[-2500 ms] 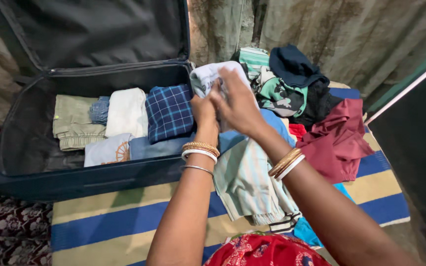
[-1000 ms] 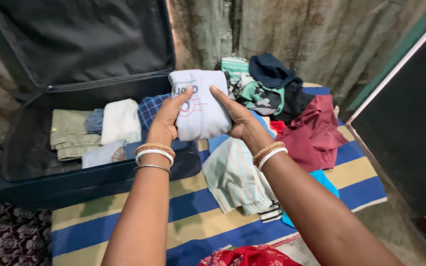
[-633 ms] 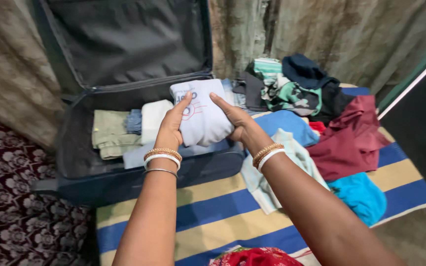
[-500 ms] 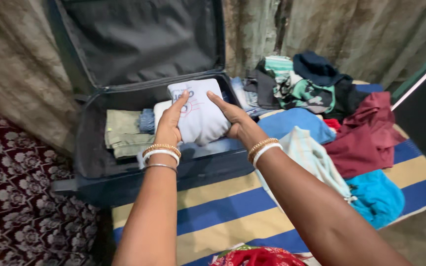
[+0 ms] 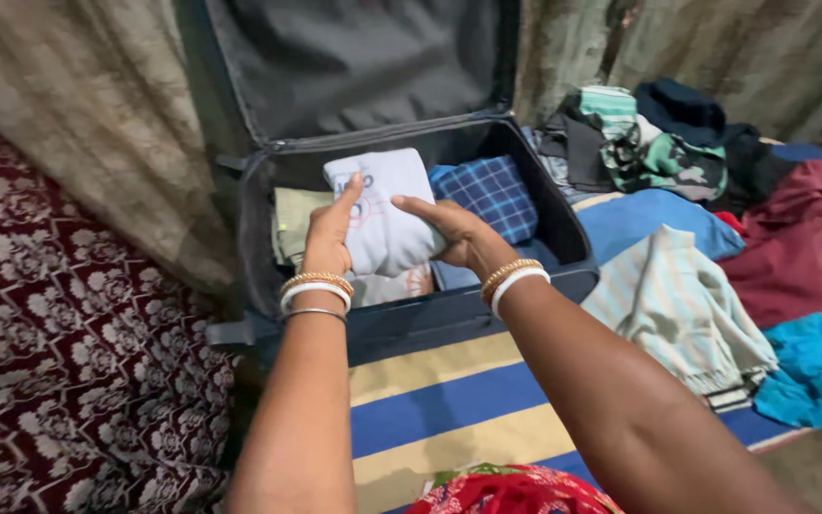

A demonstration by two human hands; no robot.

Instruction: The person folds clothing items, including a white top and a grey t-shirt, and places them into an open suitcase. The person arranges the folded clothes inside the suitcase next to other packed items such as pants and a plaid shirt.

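Note:
Both hands hold a folded white garment [image 5: 387, 214] with a printed design, over the inside of an open dark blue suitcase [image 5: 401, 319]. My left hand [image 5: 333, 233] grips its left edge and my right hand [image 5: 449, 238] its right edge. Beneath and around it in the suitcase lie a folded olive garment [image 5: 289, 214] on the left and a blue checked garment [image 5: 487, 195] on the right. Part of a pale printed garment [image 5: 397, 284] shows under my hands.
The raised suitcase lid [image 5: 354, 62] leans against a curtain. Loose clothes are piled to the right on a blue-and-yellow striped mat [image 5: 449, 400]: a striped pale green garment [image 5: 682, 309], a maroon one [image 5: 792, 243], a turquoise one [image 5: 815, 366]. A maroon patterned rug [image 5: 68, 362] lies left.
I have carried the folded white garment leftward from above the clothes pile to over the middle of the suitcase. It is now lower, among the packed clothes.

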